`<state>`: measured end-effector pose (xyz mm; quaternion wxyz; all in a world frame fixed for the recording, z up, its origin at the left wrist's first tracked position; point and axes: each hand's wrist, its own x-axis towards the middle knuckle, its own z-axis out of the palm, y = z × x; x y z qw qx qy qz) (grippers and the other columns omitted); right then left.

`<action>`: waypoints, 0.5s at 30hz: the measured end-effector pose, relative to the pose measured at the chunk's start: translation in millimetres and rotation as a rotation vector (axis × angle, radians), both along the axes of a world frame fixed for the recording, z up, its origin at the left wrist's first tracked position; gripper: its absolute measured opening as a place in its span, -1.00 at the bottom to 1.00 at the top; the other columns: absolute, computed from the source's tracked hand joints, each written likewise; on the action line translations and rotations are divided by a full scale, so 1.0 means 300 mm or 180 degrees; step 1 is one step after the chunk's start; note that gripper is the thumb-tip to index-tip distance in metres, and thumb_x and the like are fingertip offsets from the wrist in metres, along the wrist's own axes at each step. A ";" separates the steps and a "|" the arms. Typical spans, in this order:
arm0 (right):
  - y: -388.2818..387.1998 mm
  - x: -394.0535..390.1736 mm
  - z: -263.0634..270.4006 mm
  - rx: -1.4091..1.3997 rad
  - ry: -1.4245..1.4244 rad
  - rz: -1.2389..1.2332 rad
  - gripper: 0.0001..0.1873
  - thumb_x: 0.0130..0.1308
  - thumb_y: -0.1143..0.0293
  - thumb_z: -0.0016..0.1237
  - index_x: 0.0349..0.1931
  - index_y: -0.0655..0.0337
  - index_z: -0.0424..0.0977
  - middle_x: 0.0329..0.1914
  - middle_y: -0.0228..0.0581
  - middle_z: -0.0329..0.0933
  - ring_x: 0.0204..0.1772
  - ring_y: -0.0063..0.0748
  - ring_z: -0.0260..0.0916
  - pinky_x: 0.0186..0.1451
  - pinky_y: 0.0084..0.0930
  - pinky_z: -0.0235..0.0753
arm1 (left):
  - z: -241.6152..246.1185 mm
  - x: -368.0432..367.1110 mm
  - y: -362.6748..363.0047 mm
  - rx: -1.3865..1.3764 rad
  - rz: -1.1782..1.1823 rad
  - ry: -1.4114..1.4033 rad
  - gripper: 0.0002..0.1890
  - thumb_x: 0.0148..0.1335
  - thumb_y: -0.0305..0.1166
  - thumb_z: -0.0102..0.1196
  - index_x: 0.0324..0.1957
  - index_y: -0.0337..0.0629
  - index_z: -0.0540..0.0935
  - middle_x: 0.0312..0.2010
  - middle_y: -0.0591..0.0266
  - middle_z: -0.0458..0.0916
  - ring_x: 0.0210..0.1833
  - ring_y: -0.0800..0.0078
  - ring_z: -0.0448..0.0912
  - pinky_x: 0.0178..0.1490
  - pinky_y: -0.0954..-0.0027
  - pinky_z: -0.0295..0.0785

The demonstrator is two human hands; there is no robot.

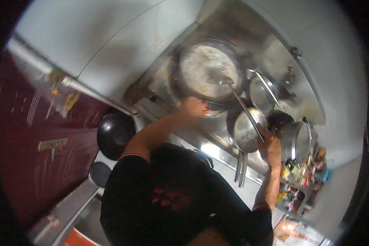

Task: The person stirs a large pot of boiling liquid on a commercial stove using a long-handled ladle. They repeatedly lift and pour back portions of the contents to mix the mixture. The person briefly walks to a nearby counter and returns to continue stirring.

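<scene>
A large wok [174, 77] on the metal stove holds pale, whitish contents [206, 61], blurred by motion. My right hand [271, 146] grips the long handle of a metal wok utensil [244, 106], whose head rests in the wok; its exact shape is unclear. My left hand [196, 107] is at the wok's near edge, too blurred to show whether its fingers hold the rim or something else. Beneath the utensil's handle, close to my right hand, lies a round perforated metal strainer [247, 132] with its handles toward me.
A metal bowl [261, 95] with a metal rod-like tool across it stands right of the wok. Farther right are a large metal pot [290, 141] and several condiment containers [295, 196]. A black wok [117, 135] and a smaller dark pan [101, 174] are at left.
</scene>
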<state>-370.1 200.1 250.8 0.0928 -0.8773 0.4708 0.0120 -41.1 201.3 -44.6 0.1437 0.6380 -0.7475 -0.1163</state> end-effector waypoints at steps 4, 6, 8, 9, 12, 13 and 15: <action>-0.037 -0.174 -0.021 -0.0293 0.0529 0.0549 -0.53 0.36 0.34 0.24 0.29 0.06 0.66 0.19 -0.09 0.73 0.18 0.07 0.68 0.29 -0.11 0.65 | 0.043 0.021 -0.040 0.0174 -0.0302 -0.0260 -0.35 0.46 0.32 0.06 -0.31 -0.06 0.88 -0.43 0.05 0.80 -0.29 0.03 0.82 -0.10 0.00 0.69; -0.050 -0.158 -0.148 -0.0584 0.1082 0.0976 -0.53 0.39 0.34 0.20 0.31 0.07 0.64 0.11 -0.15 0.73 0.12 0.03 0.69 0.27 -0.10 0.65 | 0.062 0.010 -0.046 0.0057 -0.0328 -0.0328 -0.33 0.45 0.32 0.06 -0.37 -0.06 0.87 -0.44 0.04 0.80 -0.30 0.03 0.82 -0.12 0.00 0.70; -0.029 -0.095 -0.307 -0.0771 0.1455 0.1302 -0.45 0.42 0.36 0.13 0.42 0.08 0.52 -0.01 -0.16 0.71 0.05 -0.02 0.70 0.22 -0.10 0.68 | 0.074 -0.004 -0.047 0.0114 -0.0376 -0.0319 -0.33 0.45 0.33 0.07 -0.39 -0.06 0.87 -0.45 0.04 0.80 -0.30 0.03 0.83 -0.13 0.01 0.69; -0.005 -0.035 -0.405 -0.0554 0.1423 0.0881 -0.38 0.43 0.37 0.09 0.51 0.09 0.43 -0.08 -0.14 0.69 0.01 -0.05 0.71 0.18 -0.12 0.71 | 0.078 -0.011 -0.049 0.0135 -0.0388 -0.0284 -0.33 0.44 0.33 0.07 -0.40 -0.06 0.87 -0.45 0.05 0.80 -0.31 0.03 0.83 -0.13 0.02 0.69; -0.008 0.127 -0.641 -0.0092 0.0991 0.0209 -0.18 0.52 0.44 -0.10 0.74 0.13 -0.05 0.01 0.20 0.70 -0.17 0.18 0.75 -0.11 0.01 0.77 | 0.076 -0.019 -0.048 0.0064 -0.0331 -0.0353 -0.35 0.44 0.32 0.08 -0.39 -0.05 0.86 -0.46 0.08 0.81 -0.32 0.07 0.83 -0.16 0.02 0.69; -0.015 0.165 -0.703 -0.0036 0.0915 -0.0006 -0.18 0.53 0.42 -0.10 0.74 0.13 -0.07 0.04 0.23 0.69 -0.16 0.20 0.75 -0.11 0.02 0.77 | 0.072 -0.022 -0.046 0.0002 -0.0301 -0.0296 -0.35 0.44 0.32 0.09 -0.39 -0.06 0.86 -0.47 0.09 0.80 -0.34 0.08 0.82 -0.17 0.02 0.68; -0.053 0.230 -0.794 0.0117 0.0748 -0.0445 -0.18 0.55 0.40 -0.10 0.75 0.13 -0.09 0.08 0.28 0.69 -0.16 0.23 0.75 -0.11 0.06 0.76 | 0.060 -0.024 -0.042 -0.0091 -0.0213 -0.0243 -0.35 0.43 0.32 0.10 -0.40 -0.08 0.84 -0.50 0.10 0.79 -0.38 0.10 0.81 -0.20 0.02 0.67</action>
